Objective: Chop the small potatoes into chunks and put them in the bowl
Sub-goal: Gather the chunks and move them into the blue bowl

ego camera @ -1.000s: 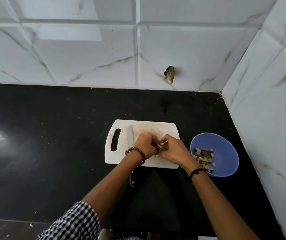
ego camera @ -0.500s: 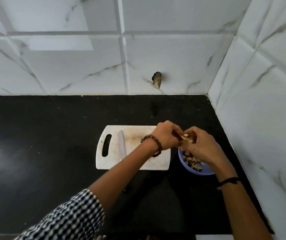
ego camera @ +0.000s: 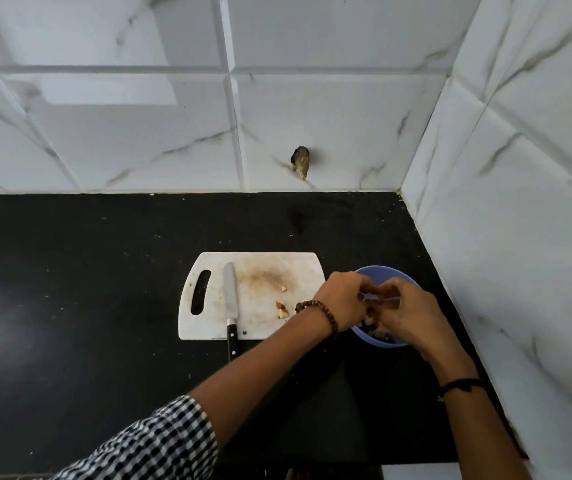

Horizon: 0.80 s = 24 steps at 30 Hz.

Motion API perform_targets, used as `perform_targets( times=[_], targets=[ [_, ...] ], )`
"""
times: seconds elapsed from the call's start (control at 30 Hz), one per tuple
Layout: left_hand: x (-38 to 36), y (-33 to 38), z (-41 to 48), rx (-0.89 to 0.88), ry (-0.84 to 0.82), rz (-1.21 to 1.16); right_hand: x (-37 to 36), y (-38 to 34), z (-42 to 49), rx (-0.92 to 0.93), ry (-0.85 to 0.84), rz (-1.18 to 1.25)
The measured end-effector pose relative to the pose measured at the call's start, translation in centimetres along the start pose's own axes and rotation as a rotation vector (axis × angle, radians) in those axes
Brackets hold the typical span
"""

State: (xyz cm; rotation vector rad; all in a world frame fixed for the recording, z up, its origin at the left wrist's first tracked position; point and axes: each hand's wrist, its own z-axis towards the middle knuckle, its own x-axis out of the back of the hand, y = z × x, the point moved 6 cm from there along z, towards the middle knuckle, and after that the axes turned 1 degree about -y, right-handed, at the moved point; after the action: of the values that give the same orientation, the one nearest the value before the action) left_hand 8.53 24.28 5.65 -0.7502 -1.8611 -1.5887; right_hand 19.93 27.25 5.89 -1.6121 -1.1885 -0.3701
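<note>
- Two hands, left hand [ego camera: 341, 301] and right hand [ego camera: 405, 310], curl together over the blue bowl [ego camera: 383, 270]; whether either grasps anything, cannot tell.
- Some potato chunks [ego camera: 282, 311] lie on the cutting board [ego camera: 260, 263].

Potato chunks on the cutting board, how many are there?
3. One chunk lies right of centre on the cutting board; two more sit together nearer the person, beside the left wrist. The left hand may hide others.
</note>
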Motion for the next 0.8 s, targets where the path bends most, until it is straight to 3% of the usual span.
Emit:
perform_targets(
  times=[0.17, 0.3, 0.5, 0.8],
  targets=[
    [3.3, -1.7, -1.5, -0.048, 0.135, -0.035, -0.1, -2.5, -0.6, 0.094, 0.083, -0.055],
    [6.0, -6.6, -2.8, 0.083, 0.214, -0.006, -1.8, -5.1, -0.6, 0.25, 0.083, -0.066],
    [6.9, -13.1, -5.1, 0.269, 0.096, 0.201, -7.0, -8.6, 1.7, 0.358, -0.055, -0.207],
    [4.5, -15.2, -6.0, 0.372, 0.037, 0.174, -11.7, -10.7, 5.5, 0.483, -0.217, -0.501]
  ],
)
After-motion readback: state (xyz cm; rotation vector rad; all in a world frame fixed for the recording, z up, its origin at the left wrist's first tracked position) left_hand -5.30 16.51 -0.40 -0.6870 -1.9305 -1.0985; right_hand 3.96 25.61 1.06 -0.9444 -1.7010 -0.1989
